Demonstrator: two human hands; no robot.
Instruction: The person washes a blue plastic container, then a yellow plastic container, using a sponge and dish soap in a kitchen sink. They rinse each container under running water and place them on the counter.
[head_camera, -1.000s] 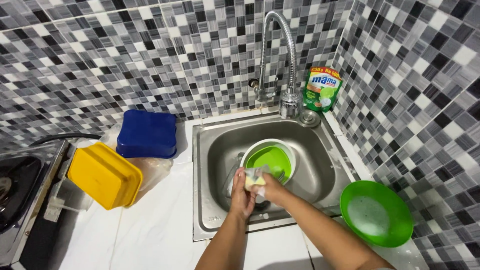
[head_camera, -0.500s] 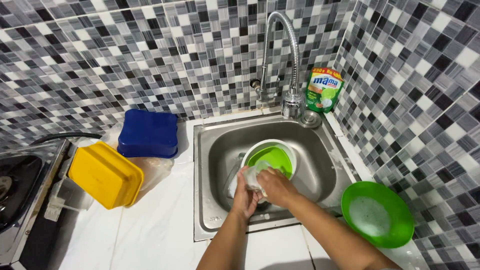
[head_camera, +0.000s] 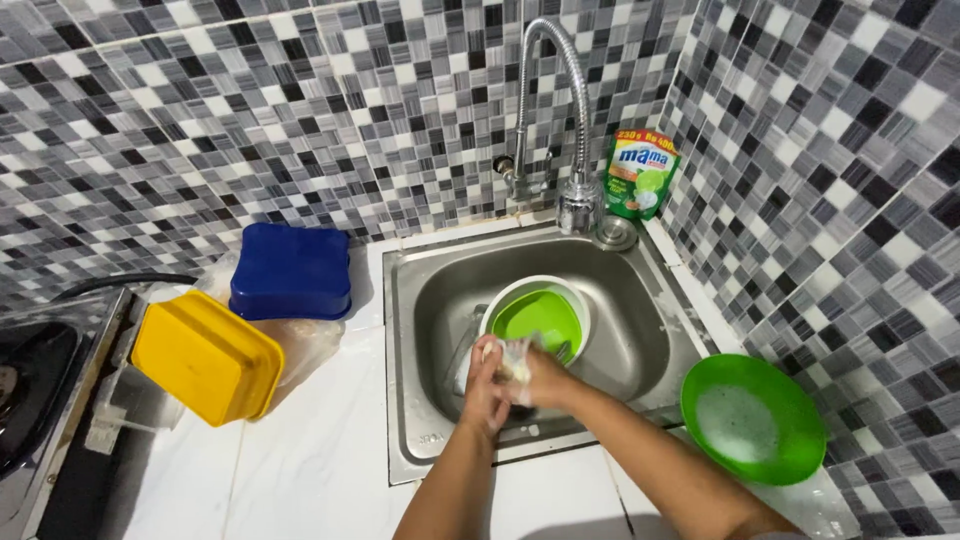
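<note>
Two hands meet over the near part of a steel sink. The left hand and the right hand are pressed together, both closed around a small pale soapy object; the fingers hide most of it, so whether it is a sponge or a cloth cannot be told. A clear glass seems to lie in the basin just by the left hand, though whether the hand touches it cannot be made out.

Just beyond the hands, inside the basin, sits a green bowl with a white rim, tilted toward the camera. A curved chrome tap rises from the back edge of the sink, and a green pouch of dish soap leans against the mosaic-tiled wall beside the tap's base.

On the white worktop to the right of the sink lies a green plate, wet and faintly sudsy, well apart from the hands. To the left of the sink a blue container sits upside down near the wall, and a yellow container rests tilted in front of it, with a clear plastic bag between them and the sink. At the far left edge part of a dark stove shows.
</note>
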